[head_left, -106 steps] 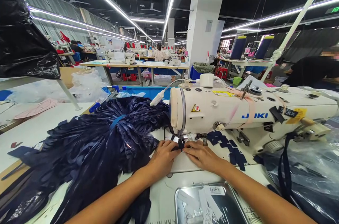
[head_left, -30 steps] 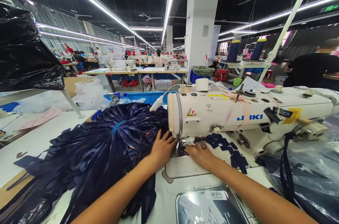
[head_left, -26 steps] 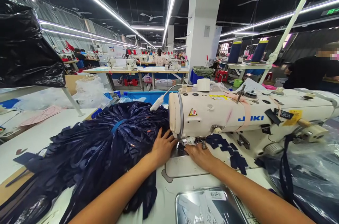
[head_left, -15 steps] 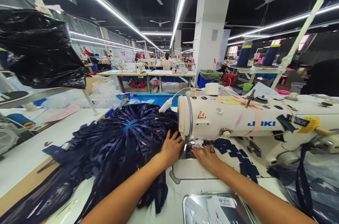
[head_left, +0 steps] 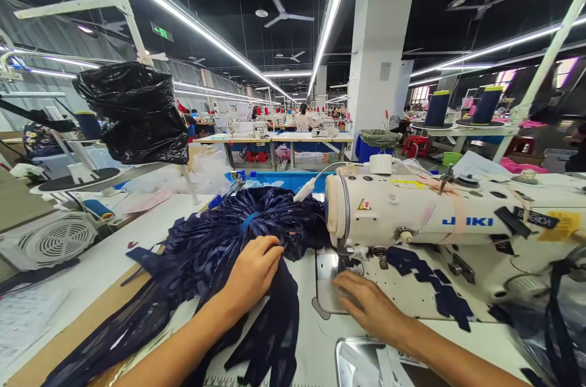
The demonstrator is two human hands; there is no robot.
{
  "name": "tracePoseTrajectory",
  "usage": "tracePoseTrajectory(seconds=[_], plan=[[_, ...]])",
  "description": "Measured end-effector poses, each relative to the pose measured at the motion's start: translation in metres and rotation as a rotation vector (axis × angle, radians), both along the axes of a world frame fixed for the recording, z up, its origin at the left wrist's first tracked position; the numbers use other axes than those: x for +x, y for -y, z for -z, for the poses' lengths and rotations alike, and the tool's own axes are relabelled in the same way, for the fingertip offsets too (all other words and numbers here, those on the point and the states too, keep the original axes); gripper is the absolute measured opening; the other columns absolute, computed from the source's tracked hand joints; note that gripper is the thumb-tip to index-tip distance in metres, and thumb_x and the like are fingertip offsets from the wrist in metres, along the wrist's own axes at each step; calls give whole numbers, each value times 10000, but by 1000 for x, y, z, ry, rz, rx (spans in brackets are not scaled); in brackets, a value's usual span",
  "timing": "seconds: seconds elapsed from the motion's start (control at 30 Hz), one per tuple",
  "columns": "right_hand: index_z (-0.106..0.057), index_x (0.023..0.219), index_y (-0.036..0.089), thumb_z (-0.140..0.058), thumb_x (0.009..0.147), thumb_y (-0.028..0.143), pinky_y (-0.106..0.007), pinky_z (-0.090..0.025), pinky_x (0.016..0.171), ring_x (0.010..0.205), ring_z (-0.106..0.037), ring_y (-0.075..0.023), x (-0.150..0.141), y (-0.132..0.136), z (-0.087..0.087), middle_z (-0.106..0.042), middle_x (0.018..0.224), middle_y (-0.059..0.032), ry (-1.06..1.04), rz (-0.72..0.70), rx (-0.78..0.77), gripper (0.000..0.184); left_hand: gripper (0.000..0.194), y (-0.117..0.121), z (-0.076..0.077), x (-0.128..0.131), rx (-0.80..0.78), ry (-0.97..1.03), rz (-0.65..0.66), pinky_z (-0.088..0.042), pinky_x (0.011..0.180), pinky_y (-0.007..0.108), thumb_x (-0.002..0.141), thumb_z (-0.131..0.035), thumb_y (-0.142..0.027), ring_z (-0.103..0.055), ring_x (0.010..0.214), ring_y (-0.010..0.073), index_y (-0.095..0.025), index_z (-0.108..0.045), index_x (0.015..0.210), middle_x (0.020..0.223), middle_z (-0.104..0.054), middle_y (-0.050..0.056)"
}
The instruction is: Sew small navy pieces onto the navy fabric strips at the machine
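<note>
The left hand [head_left: 254, 271] is over the navy strips [head_left: 206, 256] (its grip cannot be told). The right hand [head_left: 368, 303], fingers apart, is near the sewing machine [head_left: 416, 207].

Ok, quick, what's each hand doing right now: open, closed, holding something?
Left hand: curled at the dark strips; can't tell if its grip holds any.
Right hand: partly open by the sewing machine, nothing visibly held.

- L hand [head_left: 253, 268]: bare, slim fingers [head_left: 269, 246], rounded at tips; nails too small to make out
- R hand [head_left: 368, 304]: also bare, similar slim build, some fingers partly hidden
- L forearm [head_left: 183, 338]: bare, smooth, narrower nr hand
- R forearm [head_left: 451, 353]: bare, same taper, approx. same thickness
</note>
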State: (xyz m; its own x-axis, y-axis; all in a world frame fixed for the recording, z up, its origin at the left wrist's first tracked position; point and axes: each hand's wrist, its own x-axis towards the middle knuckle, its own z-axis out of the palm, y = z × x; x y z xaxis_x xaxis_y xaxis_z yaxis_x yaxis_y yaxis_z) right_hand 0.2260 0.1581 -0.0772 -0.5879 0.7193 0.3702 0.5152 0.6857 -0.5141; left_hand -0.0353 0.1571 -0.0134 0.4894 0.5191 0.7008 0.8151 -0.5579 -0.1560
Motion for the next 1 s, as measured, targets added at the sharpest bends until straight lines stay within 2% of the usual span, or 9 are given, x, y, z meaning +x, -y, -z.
tracePoseTrajectory(seconds=[0.13,0.23,0.3,0.4,0.47,0.57,0.8,0.9,1.0], plan=[[-574,1082,142,-437,814,181,-339,-457,824,911,-584,-202,-42,-4,-8,-625,984,-93,-166,-1,-249,303,326,10,1,2,-116,-208,32,-404,755,322,752,-407,19,-542,868,188,-161,-591,953,997,-610,58],[-553,1113,114,-432,825,198,-347,-451,830,915,-588,-208,-72,-21,-8,-637,983,-104,-269,47,-324,324,237,18,9,5,-111,-316,69,-347,767,360,710,-465,10,-535,718,171,-172,-585,804,818,-634,17],[-529,1140,101,-435,833,206,-354,-429,875,980,-574,-218,-90,-34,-7,-623,1046,-124,-304,108,-324,338,120,21,24,8,-129,-347,120,-328,702,342,714,-549,-78,-481,583,150,-169,-526,639,622,-587,-11],[-503,1153,92,-440,853,234,-364,-383,932,1091,-519,-243,-115,-57,-10,-574,1150,-154,-298,227,-289,338,299,24,59,18,-192,-368,267,-242,530,306,738,-632,-284,-335,419,111,-176,-444,532,433,-463,-51],[-502,1137,82,-438,860,235,-376,-380,926,1097,-512,-260,-127,-71,-14,-568,1148,-170,-270,284,-296,323,352,23,77,30,-196,-408,370,-206,506,304,799,-603,-256,-272,383,97,-169,-422,510,382,-404,-68],[-507,1124,56,-428,866,219,-375,-380,928,1102,-509,-262,-136,-87,-19,-561,1148,-190,-249,306,-336,315,353,15,80,45,-336,-376,421,-237,522,291,765,-657,-310,-335,422,98,-171,-443,520,433,-458,-66],[-490,1217,67,-403,881,241,-362,-352,995,1166,-472,-226,-84,-52,-16,-524,1241,-158,-187,182,-337,387,170,-13,41,47,-441,-230,331,-313,658,276,723,-669,-189,-511,657,136,-165,-523,640,688,-608,-28],[-556,1152,108,-432,864,253,-353,-399,951,1083,-528,-221,-38,-19,-14,-580,1160,-129,-100,58,-247,346,130,-6,46,49,-276,-204,345,-277,615,285,750,-636,-174,-472,580,135,-175,-534,669,650,-578,-34],[-594,1098,134,-444,853,253,-329,-416,930,1047,-542,-208,9,2,-11,-590,1137,-109,-35,50,-124,312,302,15,59,56,-26,-175,392,-255,596,289,877,-450,-158,-369,472,125,-173,-474,576,536,-482,-32]])
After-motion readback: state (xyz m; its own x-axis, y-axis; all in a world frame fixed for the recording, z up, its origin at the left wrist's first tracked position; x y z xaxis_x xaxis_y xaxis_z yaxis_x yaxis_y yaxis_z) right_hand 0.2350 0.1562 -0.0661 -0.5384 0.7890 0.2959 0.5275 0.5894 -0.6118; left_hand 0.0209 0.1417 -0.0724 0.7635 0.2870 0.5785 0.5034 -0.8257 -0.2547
